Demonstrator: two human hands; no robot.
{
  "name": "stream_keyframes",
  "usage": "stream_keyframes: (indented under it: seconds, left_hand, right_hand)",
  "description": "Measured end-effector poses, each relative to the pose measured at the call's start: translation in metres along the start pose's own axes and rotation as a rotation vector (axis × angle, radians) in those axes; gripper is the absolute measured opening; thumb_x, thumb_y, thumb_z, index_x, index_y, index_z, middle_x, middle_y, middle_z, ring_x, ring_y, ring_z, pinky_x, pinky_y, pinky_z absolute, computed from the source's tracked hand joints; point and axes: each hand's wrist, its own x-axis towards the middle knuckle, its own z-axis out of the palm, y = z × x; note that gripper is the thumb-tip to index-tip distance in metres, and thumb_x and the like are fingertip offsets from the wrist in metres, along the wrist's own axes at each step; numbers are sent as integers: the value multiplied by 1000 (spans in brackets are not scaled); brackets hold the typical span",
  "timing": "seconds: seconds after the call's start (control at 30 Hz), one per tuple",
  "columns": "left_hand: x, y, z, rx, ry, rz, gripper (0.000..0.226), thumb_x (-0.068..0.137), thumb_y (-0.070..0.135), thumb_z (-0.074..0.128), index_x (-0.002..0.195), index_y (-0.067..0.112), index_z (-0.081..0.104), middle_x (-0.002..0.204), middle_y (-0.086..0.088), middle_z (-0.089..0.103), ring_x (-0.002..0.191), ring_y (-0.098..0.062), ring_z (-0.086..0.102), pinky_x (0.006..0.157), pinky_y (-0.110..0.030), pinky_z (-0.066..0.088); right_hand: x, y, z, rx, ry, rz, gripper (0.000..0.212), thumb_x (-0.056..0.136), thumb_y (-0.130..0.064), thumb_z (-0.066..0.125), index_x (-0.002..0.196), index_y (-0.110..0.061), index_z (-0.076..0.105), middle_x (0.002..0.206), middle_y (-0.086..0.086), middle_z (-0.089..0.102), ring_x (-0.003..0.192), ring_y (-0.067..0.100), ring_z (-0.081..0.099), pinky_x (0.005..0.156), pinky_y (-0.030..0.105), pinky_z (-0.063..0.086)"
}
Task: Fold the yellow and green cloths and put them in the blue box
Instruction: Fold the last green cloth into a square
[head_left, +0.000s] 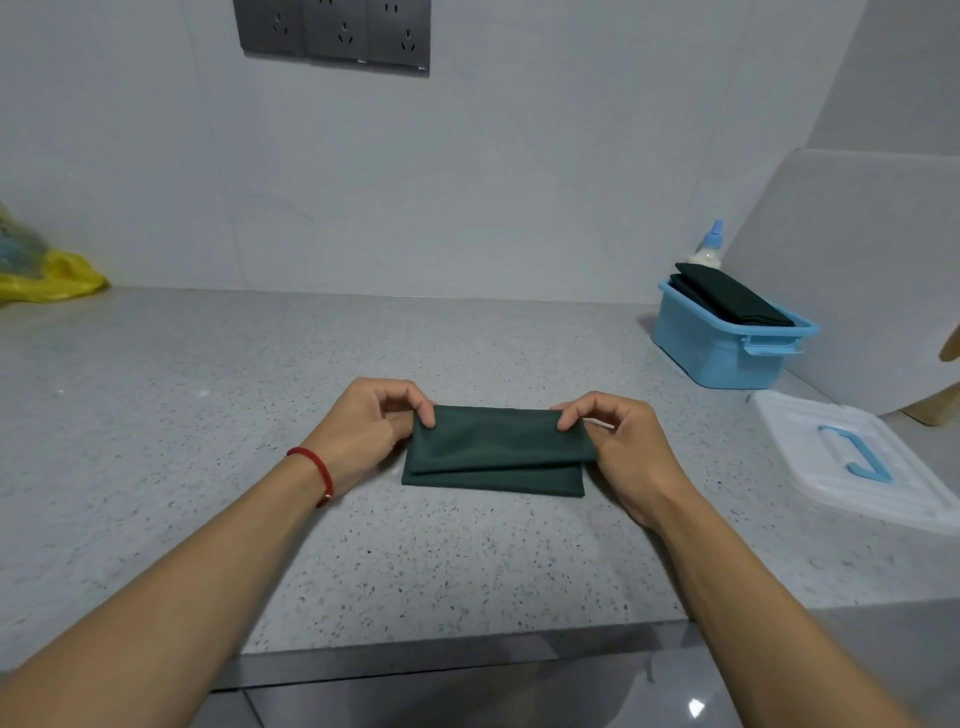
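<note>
Green cloth (496, 453) lies folded into a narrow rectangle on the speckled grey counter (218, 415), near its front edge. Left hand (366, 431) pinches the cloth's upper left corner between thumb and fingertips; a red band (317, 470) circles that wrist. Right hand (615, 447) pinches the upper right corner in the same way. Upper layer sits slightly raised, its lower edge short of the bottom layer's edge, so a strip of the under layer shows along the front.

Bare counter surrounds the cloth on all sides, widest to its left and behind it up to the wall. Right of the cloth and further back stands the blue box (722, 348), open, apart from the cloth, with dark folded cloth (727, 296) resting across its rim. A bottle (707, 249) stands just behind the box. Clear lid (857, 462) with a blue handle lies flat right of the cloth, in front of the box. Far left of the cloth, a yellow bag (47, 275) sits against the wall.
</note>
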Motion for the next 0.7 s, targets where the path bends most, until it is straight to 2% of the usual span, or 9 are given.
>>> stream_keyframes:
  seconds: [0.07,0.13,0.2,0.3,0.47,0.6,0.67,0.7]
  left_hand:
    - [0,-1,0,40,27,-3,48,95,-18,49,69,16,72,102,-19,75,100,-32,72,90,-41,57]
    - [-1,-2,-1,66,41,-11,48,97,-16,47,69,16,70,95,-17,76,94,-28,73,81,-32,57]
    - [-3,-1,-2,86,52,-18,47,97,-17,43,72,13,68,86,-13,75,85,-21,72,71,-23,54]
    - [-3,0,-1,73,65,-37,41,96,-19,40,76,6,64,82,-11,74,81,-19,71,67,-21,54]
    - [-4,3,0,16,47,-51,39,97,-20,39,76,3,63,101,-12,77,97,-26,73,76,-25,57]
    - [-3,7,0,-74,64,-103,42,90,-18,33,74,1,66,110,-10,76,113,-30,68,103,-46,52]
    - [-9,10,7,19,104,-45,39,97,-3,38,85,11,73,121,-2,73,116,-23,65,104,-50,51]
    - [-14,10,13,207,119,38,35,101,11,41,96,22,74,129,4,68,120,-18,61,104,-50,51]
  right_hand:
    - [-1,0,0,-73,11,-38,42,97,16,50,71,-8,74,102,1,76,99,27,71,81,32,61]
    - [-2,1,1,-103,2,-56,42,97,14,54,71,-10,76,104,-3,76,101,22,71,83,28,59]
    - [-3,2,2,-130,-9,-75,42,96,13,57,71,-13,78,107,-5,75,103,16,70,91,31,59]
    - [-3,3,0,-203,-22,-111,43,93,14,60,71,-17,80,109,-7,74,105,10,68,99,36,56]
    - [-3,6,-1,-331,-15,-158,51,91,17,57,72,-24,82,110,-11,74,110,8,66,105,39,52]
    - [-4,5,0,-324,-19,-143,51,90,19,56,72,-21,82,110,-9,75,108,8,66,105,38,52]
    - [-4,5,-1,-325,-25,-130,52,91,18,55,71,-21,81,110,-10,75,108,8,67,103,37,53]
    - [-5,6,-1,-330,-29,-124,52,91,18,55,70,-21,81,109,-11,75,108,8,67,103,37,54]
